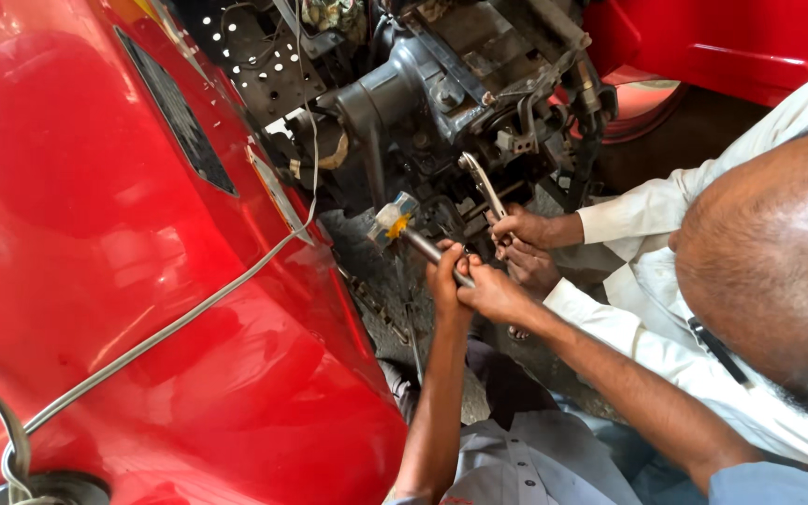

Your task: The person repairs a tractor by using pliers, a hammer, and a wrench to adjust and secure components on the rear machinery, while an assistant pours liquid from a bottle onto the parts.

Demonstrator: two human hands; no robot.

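— That hammer (413, 234) in the person's left hand (445, 281) and right hand (493, 292): bare steel handle, smooth, dull sheen?

— Yes, and the head beyond their grip looks scuffed metal with a yellow smear.

— The wrench (482, 184) just past it?

— Polished metal, brighter, held by a co-worker's hand (524, 227) in a white cloth sleeve.

— And the machinery (441, 84) above?

— Cast metal, matt, greasy and rough. The red panel (123, 281) to the left is glossy painted sheet, mirror-smooth, crossed by a dull grey plastic-coated cable (180, 323).

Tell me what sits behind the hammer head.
Behind the hammer head stands the dark, greasy engine housing with brackets, bolts and hoses. Both the left hand and right hand grip the handle. The exact spot under the head is hidden in shadow.
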